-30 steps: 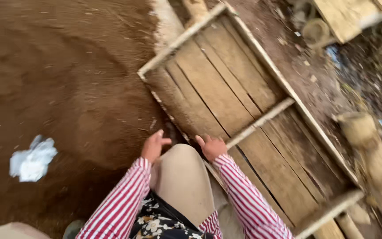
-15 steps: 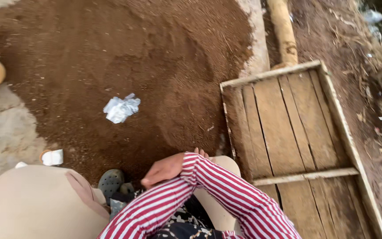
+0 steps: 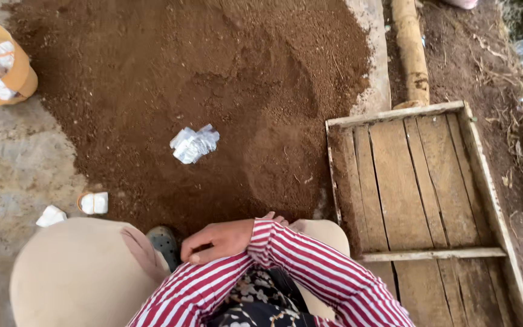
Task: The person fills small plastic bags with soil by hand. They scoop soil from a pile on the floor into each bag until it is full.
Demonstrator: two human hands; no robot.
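So from my head cam I'm looking straight down at my own lap. My right hand (image 3: 220,240) is the only one I can actually see: the red and white striped sleeve (image 3: 310,266) crosses over from the right and the hand rests between my knees, fingers curled loosely together with nothing clamped in the grip, just above a dark shoe (image 3: 166,243). The other striped sleeve runs down and out of the bottom edge, so my left hand is out of shot and I can't say a thing about that grip. The closest loose thing to the hand is a crumpled white plastic bag (image 3: 194,143), lying up ahead and a bit left of it on the big spread of brown soil (image 3: 213,66), clearly apart and not touching. My beige-trousered knee (image 3: 80,272) fills the lower left. Left of the soil on the bare concrete floor (image 3: 7,163) there's a small white cup-like thing (image 3: 95,203) and a white scrap (image 3: 51,215) just beside it. Top left corner has an orange bucket (image 3: 16,75) with white bags in it. On my right is a shallow wooden tray (image 3: 419,181) made of planks, with a bamboo pole (image 3: 410,51) lying beyond its far edge.
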